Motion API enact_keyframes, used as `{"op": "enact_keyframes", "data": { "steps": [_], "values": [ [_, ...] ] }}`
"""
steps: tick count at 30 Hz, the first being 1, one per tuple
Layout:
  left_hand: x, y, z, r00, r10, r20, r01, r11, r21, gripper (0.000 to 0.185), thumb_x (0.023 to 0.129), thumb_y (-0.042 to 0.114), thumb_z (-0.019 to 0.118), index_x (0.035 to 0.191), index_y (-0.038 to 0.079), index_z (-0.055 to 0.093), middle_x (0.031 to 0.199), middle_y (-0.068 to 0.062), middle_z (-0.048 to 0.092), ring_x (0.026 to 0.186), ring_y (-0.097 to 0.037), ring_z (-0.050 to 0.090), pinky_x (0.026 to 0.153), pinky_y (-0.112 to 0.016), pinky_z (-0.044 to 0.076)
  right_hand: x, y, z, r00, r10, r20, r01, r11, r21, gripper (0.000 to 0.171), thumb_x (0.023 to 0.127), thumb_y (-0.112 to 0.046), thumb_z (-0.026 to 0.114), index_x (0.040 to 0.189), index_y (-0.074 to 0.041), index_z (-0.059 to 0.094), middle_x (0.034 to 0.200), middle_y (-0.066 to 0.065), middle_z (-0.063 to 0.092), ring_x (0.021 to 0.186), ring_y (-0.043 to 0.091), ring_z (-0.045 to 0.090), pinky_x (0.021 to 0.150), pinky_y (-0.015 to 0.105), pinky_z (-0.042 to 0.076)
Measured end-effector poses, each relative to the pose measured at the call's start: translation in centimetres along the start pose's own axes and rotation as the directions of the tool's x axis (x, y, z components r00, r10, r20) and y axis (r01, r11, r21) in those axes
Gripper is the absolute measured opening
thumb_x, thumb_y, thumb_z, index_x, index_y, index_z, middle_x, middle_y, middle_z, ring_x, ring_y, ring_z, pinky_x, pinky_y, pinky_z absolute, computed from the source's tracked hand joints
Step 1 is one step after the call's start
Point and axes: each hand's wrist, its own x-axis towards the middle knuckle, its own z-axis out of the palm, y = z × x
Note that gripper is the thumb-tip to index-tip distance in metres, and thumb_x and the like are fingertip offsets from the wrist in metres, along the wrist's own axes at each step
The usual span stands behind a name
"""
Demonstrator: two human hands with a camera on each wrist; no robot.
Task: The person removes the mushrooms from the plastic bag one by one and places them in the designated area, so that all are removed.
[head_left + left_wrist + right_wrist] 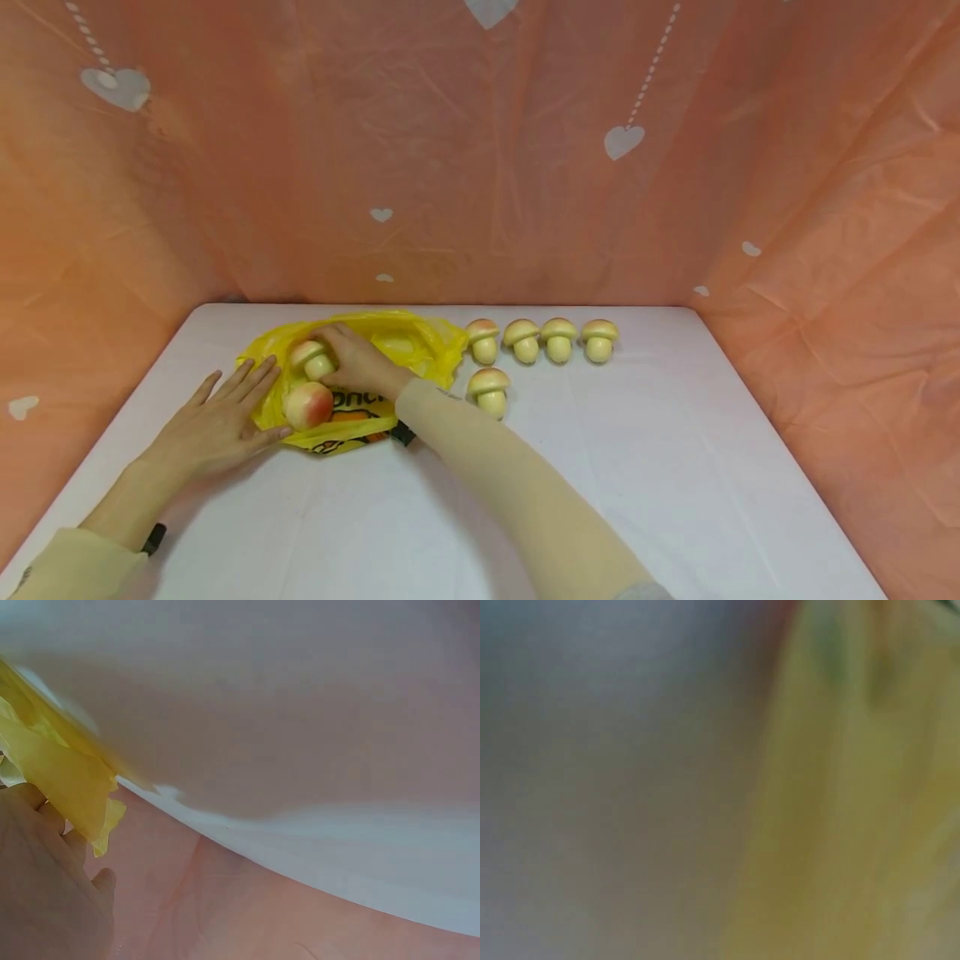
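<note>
Left of centre, the right hand (363, 365) pinches a mushroom (315, 363) within the opening of a yellow bag (450, 343); the left hand (213, 429), fingers outstretched, lies at its left edge. Seemingly mid-transfer, direction unclear; the next move calls for keeping plastic clear.

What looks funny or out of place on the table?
One toy mushroom is out of line, in front of the row of four mushrooms beside the yellow plastic bag. Nothing I can see looks spilled or broken.
</note>
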Motion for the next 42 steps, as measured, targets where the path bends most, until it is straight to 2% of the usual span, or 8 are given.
{"op": "enact_keyframes", "data": {
  "steps": [9,15,22,29,35,42],
  "values": [
    [0.0,0.1,-0.1,1.0,-0.001,-0.001,0.001,1.0,0.004,0.096,0.098,0.062,0.059,0.162,-0.003,0.029,0.169,-0.023,0.026,0.152,-0.049,0.026,0.121,-0.069,0.013,-0.6,0.0,-0.7,1.0,-0.011,-0.012,0.011,0.999,-0.032,0.07,0.096,-0.026,0.078,0.156,-0.016,0.045,0.156,0.009,0.044,0.131,0.015,0.053,0.101,0.016,0.046],
    [0.2,0.3,-0.3,1.0,0.005,-0.002,-0.005,1.0,0.005,0.096,0.098,0.062,0.059,0.161,-0.003,0.029,0.169,-0.023,0.025,0.152,-0.05,0.026,0.12,-0.07,0.013,-1.3,-0.2,-1.4,1.0,-0.011,-0.028,0.01,0.999,-0.033,0.071,0.095,-0.028,0.078,0.157,-0.021,0.045,0.154,0.005,0.043,0.128,0.012,0.053,0.102,0.016,0.046],
    [0.1,0.3,-0.3,0.999,0.023,-0.032,-0.022,0.999,0.025,0.094,0.098,0.06,0.06,0.16,-0.005,0.032,0.167,-0.024,0.028,0.15,-0.05,0.029,0.119,-0.07,0.017,-2.2,-0.7,-2.2,0.999,-0.016,-0.046,0.014,0.999,-0.036,0.073,0.095,-0.03,0.079,0.158,-0.021,0.044,0.154,0.004,0.042,0.128,0.013,0.053,0.104,0.017,0.046],
    [0.1,0.3,-0.2,1.0,0.01,0.004,-0.01,1.0,0.014,0.095,0.099,0.061,0.058,0.161,-0.005,0.029,0.168,-0.025,0.026,0.151,-0.052,0.027,0.119,-0.071,0.014,-3.2,-1.4,-3.3,0.999,-0.018,-0.047,0.018,1.0,-0.006,0.074,0.095,-0.03,0.079,0.159,-0.022,0.043,0.154,0.003,0.04,0.126,0.012,0.054,0.099,0.016,0.048],
    [0.0,0.3,-0.4,1.0,0.006,0.011,-0.007,1.0,0.016,0.095,0.099,0.062,0.057,0.161,-0.005,0.028,0.17,-0.024,0.022,0.151,-0.052,0.026,0.119,-0.071,0.014,-4.1,-2.1,-4.4,0.997,-0.034,-0.063,0.036,0.999,0.023,0.075,0.094,-0.029,0.08,0.159,-0.024,0.042,0.154,0.0,0.039,0.125,0.011,0.052,0.096,0.015,0.049],
    [0.0,0.5,-0.9,0.998,-0.015,0.058,0.015,1.0,-0.001,0.098,0.1,0.064,0.055,0.162,-0.005,0.025,0.171,-0.025,0.017,0.151,-0.054,0.022,0.12,-0.071,0.01,-5.7,-2.7,-5.9,0.989,-0.051,-0.136,0.056,0.998,0.032,0.078,0.092,-0.028,0.082,0.159,-0.022,0.042,0.155,0.006,0.039,0.127,0.018,0.053,0.098,0.022,0.051]
  ]
}}
